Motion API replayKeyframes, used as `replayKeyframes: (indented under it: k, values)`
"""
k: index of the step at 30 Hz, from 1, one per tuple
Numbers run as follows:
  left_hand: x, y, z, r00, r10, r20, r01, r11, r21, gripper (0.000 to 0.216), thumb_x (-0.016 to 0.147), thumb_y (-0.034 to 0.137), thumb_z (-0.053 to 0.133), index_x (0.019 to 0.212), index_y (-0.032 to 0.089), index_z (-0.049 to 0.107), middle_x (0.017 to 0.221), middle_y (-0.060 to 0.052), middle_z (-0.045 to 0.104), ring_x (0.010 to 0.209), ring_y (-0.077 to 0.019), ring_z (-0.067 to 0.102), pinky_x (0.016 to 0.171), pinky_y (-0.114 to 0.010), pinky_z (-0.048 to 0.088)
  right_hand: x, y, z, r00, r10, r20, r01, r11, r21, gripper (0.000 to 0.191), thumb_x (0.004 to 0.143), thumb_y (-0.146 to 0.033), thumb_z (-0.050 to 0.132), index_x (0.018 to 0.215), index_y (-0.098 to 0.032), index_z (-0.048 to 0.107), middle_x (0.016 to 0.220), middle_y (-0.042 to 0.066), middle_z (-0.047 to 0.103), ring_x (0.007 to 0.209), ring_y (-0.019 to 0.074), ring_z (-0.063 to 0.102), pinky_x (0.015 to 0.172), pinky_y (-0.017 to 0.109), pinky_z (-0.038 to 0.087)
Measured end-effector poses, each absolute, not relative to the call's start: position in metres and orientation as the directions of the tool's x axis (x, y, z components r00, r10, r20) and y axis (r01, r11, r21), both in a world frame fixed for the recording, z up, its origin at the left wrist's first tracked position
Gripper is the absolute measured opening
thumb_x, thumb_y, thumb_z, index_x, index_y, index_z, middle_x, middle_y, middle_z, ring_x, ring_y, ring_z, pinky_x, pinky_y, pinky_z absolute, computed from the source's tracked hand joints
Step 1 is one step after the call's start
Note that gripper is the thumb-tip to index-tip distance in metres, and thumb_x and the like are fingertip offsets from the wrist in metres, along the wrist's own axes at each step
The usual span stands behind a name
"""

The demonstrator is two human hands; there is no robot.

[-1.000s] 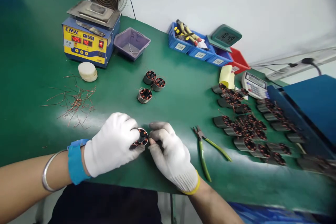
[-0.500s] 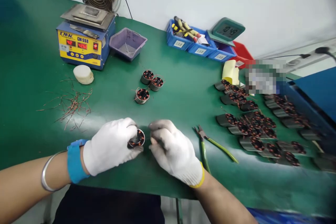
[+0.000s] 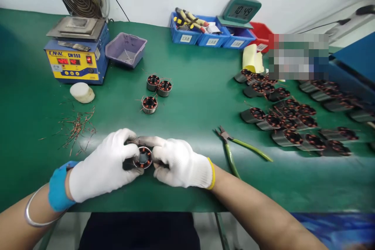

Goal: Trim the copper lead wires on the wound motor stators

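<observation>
A motor stator (image 3: 143,158), ring-shaped with copper windings, is gripped in my white-gloved left hand (image 3: 107,162), its open face turned up. My right hand (image 3: 180,162), also gloved, closes against the stator's right side. Its index finger reaches along the far rim and meets the left fingers; the other fingers are curled, and any wire between them is hidden. Beyond my hands stand three more stators (image 3: 149,104) with loose wire ends. Green-handled cutting pliers (image 3: 225,135) lie with jaws apart to the right of my right hand.
Copper wire scraps (image 3: 78,127) lie at left, near a white round pad (image 3: 82,92). Behind are a CM 558 soldering pot (image 3: 76,62), a purple bin (image 3: 125,50), blue tool boxes (image 3: 185,39) and a clock (image 3: 242,9). Several stators (image 3: 288,137) stand in rows at right.
My right hand has moved left from beside the stator until it touches it. My left hand still holds the stator. The view has shifted slightly.
</observation>
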State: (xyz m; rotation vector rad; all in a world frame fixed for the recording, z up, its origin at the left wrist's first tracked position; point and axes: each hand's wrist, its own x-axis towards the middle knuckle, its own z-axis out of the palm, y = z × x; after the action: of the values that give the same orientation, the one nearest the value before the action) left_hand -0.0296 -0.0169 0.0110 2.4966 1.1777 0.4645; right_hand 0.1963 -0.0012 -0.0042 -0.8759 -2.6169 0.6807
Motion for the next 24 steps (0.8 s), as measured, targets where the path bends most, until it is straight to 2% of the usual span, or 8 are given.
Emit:
replayKeyframes:
  k: [3, 6, 9, 11, 13, 16, 20, 24]
  values:
    - [-0.028, -0.014, 0.015, 0.64, 0.763, 0.091, 0.633, -0.591, 0.5, 0.012, 0.083, 0.028, 0.06, 0.073, 0.02, 0.057, 0.089, -0.002, 0.055, 0.073, -0.0146, 0.055, 0.063, -0.027, 0.049, 0.194, -0.001, -0.002, -0.759, 0.636, 0.142, 0.522, 0.724, -0.451, 0.008, 0.072, -0.025, 0.061, 0.073, -0.022, 0.054, 0.126, 0.0, 0.064, 0.063, 0.0122, 0.06, 0.051, 0.027, 0.036]
    - [-0.024, -0.013, 0.016, 0.643, 0.756, 0.119, 0.62, -0.606, 0.499, 0.013, 0.081, 0.026, 0.062, 0.071, 0.02, 0.056, 0.094, -0.003, 0.059, 0.08, -0.0155, 0.058, 0.069, -0.028, 0.051, 0.194, 0.0, -0.001, -0.741, 0.668, 0.07, 0.591, 0.697, -0.406, 0.009, 0.078, -0.029, 0.061, 0.08, -0.022, 0.056, 0.103, 0.002, 0.068, 0.062, 0.0136, 0.059, 0.051, 0.027, 0.031]
    - [-0.021, -0.014, 0.015, 0.641, 0.749, 0.168, 0.609, -0.629, 0.483, 0.018, 0.08, 0.027, 0.065, 0.068, 0.019, 0.054, 0.099, -0.005, 0.061, 0.085, -0.0171, 0.06, 0.073, -0.03, 0.052, 0.196, -0.003, 0.0, -0.715, 0.699, -0.008, 0.642, 0.653, -0.402, 0.012, 0.082, -0.034, 0.059, 0.083, -0.022, 0.057, 0.085, 0.001, 0.065, 0.059, 0.0143, 0.057, 0.05, 0.026, 0.027]
    - [-0.019, -0.016, 0.013, 0.625, 0.75, 0.217, 0.634, -0.649, 0.42, 0.017, 0.081, 0.028, 0.063, 0.069, 0.019, 0.055, 0.101, -0.007, 0.062, 0.087, -0.0192, 0.059, 0.075, -0.034, 0.051, 0.199, -0.005, 0.0, -0.686, 0.728, 0.004, 0.663, 0.627, -0.409, 0.012, 0.082, -0.033, 0.057, 0.085, -0.022, 0.057, 0.086, 0.002, 0.065, 0.06, 0.0146, 0.057, 0.05, 0.027, 0.028]
    - [-0.019, -0.018, 0.012, 0.613, 0.749, 0.25, 0.667, -0.661, 0.345, 0.015, 0.082, 0.029, 0.061, 0.072, 0.019, 0.059, 0.102, -0.007, 0.061, 0.09, -0.0216, 0.058, 0.077, -0.037, 0.05, 0.201, -0.006, -0.001, -0.678, 0.732, 0.067, 0.646, 0.637, -0.421, 0.009, 0.081, -0.03, 0.058, 0.086, -0.022, 0.058, 0.103, 0.004, 0.067, 0.064, 0.0147, 0.059, 0.052, 0.027, 0.032]
    - [-0.02, -0.02, 0.013, 0.621, 0.742, 0.254, 0.683, -0.671, 0.29, 0.015, 0.082, 0.03, 0.061, 0.072, 0.02, 0.062, 0.101, -0.008, 0.061, 0.088, -0.023, 0.057, 0.074, -0.039, 0.048, 0.199, -0.004, -0.003, -0.711, 0.693, 0.119, 0.577, 0.671, -0.465, 0.008, 0.076, -0.028, 0.061, 0.078, -0.021, 0.058, 0.127, 0.004, 0.062, 0.067, 0.0135, 0.06, 0.054, 0.027, 0.035]
    - [-0.022, -0.021, 0.016, 0.67, 0.716, 0.197, 0.672, -0.697, 0.25, 0.013, 0.082, 0.026, 0.059, 0.071, 0.02, 0.06, 0.097, -0.008, 0.061, 0.084, -0.0213, 0.056, 0.072, -0.037, 0.047, 0.191, -0.002, -0.002, -0.697, 0.716, 0.034, 0.585, 0.596, -0.549, 0.009, 0.075, -0.03, 0.063, 0.077, -0.022, 0.059, 0.104, 0.001, 0.069, 0.067, 0.0143, 0.061, 0.054, 0.026, 0.036]
    - [-0.019, -0.02, 0.019, 0.684, 0.722, 0.104, 0.65, -0.668, 0.363, 0.01, 0.081, 0.024, 0.057, 0.073, 0.02, 0.053, 0.09, -0.006, 0.062, 0.076, -0.0172, 0.057, 0.066, -0.032, 0.047, 0.192, -0.003, 0.006, -0.612, 0.781, -0.124, 0.679, 0.438, -0.589, 0.01, 0.076, -0.03, 0.066, 0.081, -0.023, 0.061, 0.081, -0.001, 0.066, 0.065, 0.0146, 0.06, 0.053, 0.024, 0.035]
